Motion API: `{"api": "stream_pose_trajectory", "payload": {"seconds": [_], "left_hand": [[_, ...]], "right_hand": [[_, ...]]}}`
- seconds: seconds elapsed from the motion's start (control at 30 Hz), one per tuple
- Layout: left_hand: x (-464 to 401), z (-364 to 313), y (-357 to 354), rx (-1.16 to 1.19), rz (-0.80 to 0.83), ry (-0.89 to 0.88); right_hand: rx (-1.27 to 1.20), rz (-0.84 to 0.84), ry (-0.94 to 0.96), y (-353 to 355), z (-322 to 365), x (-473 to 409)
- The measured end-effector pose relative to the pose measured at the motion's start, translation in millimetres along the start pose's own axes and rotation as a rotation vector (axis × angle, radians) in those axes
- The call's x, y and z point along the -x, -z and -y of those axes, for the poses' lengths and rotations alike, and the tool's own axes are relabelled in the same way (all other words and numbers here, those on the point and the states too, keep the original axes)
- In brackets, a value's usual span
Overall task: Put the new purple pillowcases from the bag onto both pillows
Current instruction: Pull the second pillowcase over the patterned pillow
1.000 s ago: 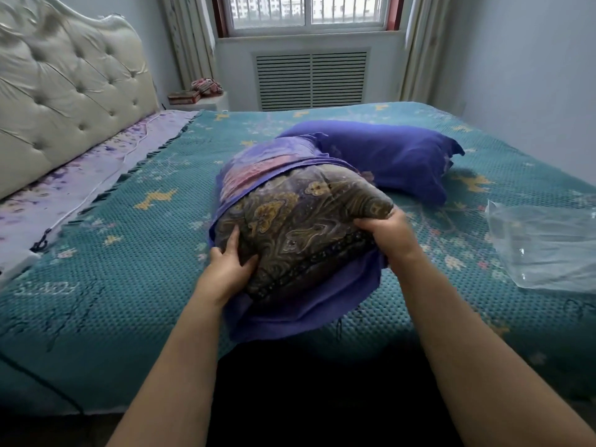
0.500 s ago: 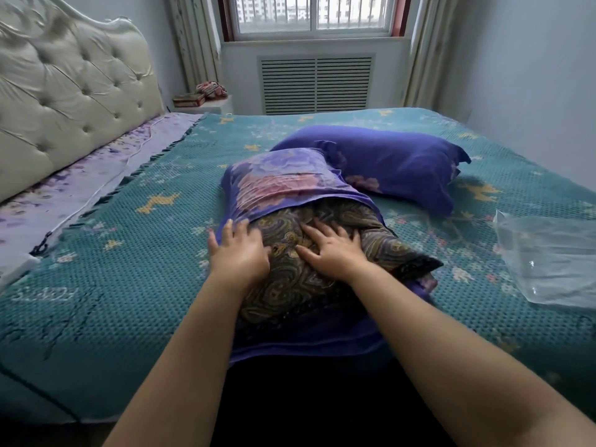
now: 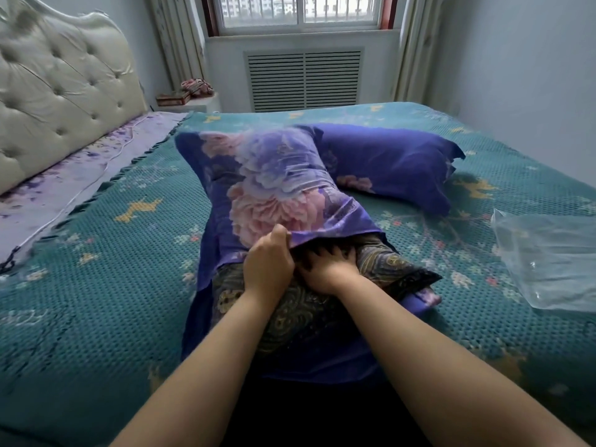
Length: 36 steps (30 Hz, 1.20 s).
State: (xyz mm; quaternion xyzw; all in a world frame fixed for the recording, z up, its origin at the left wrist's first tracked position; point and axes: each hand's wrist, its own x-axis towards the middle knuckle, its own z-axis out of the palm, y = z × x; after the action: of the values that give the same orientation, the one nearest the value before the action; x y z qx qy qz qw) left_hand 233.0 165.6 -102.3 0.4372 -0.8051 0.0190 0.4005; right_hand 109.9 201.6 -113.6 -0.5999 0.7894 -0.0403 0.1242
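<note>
A dark paisley pillow (image 3: 300, 311) lies on the bed in front of me, its far half inside a purple floral pillowcase (image 3: 274, 185). My left hand (image 3: 267, 269) grips the upper edge of the pillowcase opening. My right hand (image 3: 329, 269) presses flat on the pillow with its fingertips under that raised edge. The lower flap of the case lies spread under the pillow's near end. Behind it, a second pillow in a purple pillowcase (image 3: 390, 162) rests on the bedspread.
The teal patterned bedspread (image 3: 96, 301) covers the bed. An empty clear plastic bag (image 3: 548, 262) lies at the right. The tufted cream headboard (image 3: 54, 91) stands at the left; a bedside stand with small items (image 3: 187, 96) sits by the window wall.
The pillow was set down flat from a lifted hold. My left hand took the pillowcase edge and my right hand slid forward under it; more of the pillow is now covered.
</note>
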Motion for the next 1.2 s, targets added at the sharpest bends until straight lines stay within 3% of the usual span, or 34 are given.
{"api": "stream_pose_trajectory", "payload": {"seconds": [0.07, 0.17, 0.2, 0.33, 0.4, 0.47, 0.57, 0.7, 0.77, 0.87, 0.93, 1.07, 1.13, 1.2], "left_hand": [[6.7, 3.3, -5.7, -0.033, 0.008, 0.007], [4.3, 6.9, -10.8, -0.043, -0.031, -0.048], [3.1, 7.9, -12.7, -0.045, -0.045, -0.06], [9.2, 12.4, -16.4, -0.038, -0.109, -0.074], [13.7, 12.4, -17.5, -0.029, -0.148, -0.082], [16.7, 12.6, -21.9, -0.03, -0.155, -0.09], [17.1, 22.5, -31.6, -0.037, -0.118, -0.041], [14.3, 42.9, -37.9, -0.08, -0.037, 0.078], [15.6, 40.4, -34.9, -0.069, -0.01, 0.029], [16.5, 21.5, -22.9, 0.031, -0.082, -0.132], [17.4, 12.4, -17.7, 0.071, -0.14, -0.203], [31.0, 18.8, -21.3, 0.066, -0.092, -0.246], [31.1, 27.4, -23.3, 0.028, -0.027, -0.175], [23.0, 33.3, -23.0, -0.009, 0.054, -0.055]], "right_hand": [[-0.118, -0.138, -0.05, -4.7, 2.2, 1.7], [-0.64, -0.67, -0.238, -14.8, -1.9, 12.2], [-0.728, -0.778, -0.283, -13.4, -3.6, 14.2], [-0.471, -0.822, -0.282, 14.8, -24.1, -1.9], [-0.375, -0.917, -0.192, 26.0, -41.4, -9.1], [-0.476, -1.036, -0.052, 27.1, -56.7, -13.2], [-0.755, -0.893, -0.021, 26.6, -37.9, -0.8], [-0.268, -0.616, 0.182, 19.4, -14.8, 22.4], [-0.086, -0.534, 0.127, 18.5, -36.8, 20.6], [-0.104, -0.448, -0.073, 9.9, -78.4, 10.7], [-0.194, -0.511, -0.151, -2.7, -88.7, 10.9], [-0.595, -0.887, -0.085, -16.9, -83.6, 24.5], [-0.729, -0.899, -0.062, -10.7, -74.0, 34.4], [-0.644, -0.878, 0.047, -9.3, -64.1, 43.5]]}}
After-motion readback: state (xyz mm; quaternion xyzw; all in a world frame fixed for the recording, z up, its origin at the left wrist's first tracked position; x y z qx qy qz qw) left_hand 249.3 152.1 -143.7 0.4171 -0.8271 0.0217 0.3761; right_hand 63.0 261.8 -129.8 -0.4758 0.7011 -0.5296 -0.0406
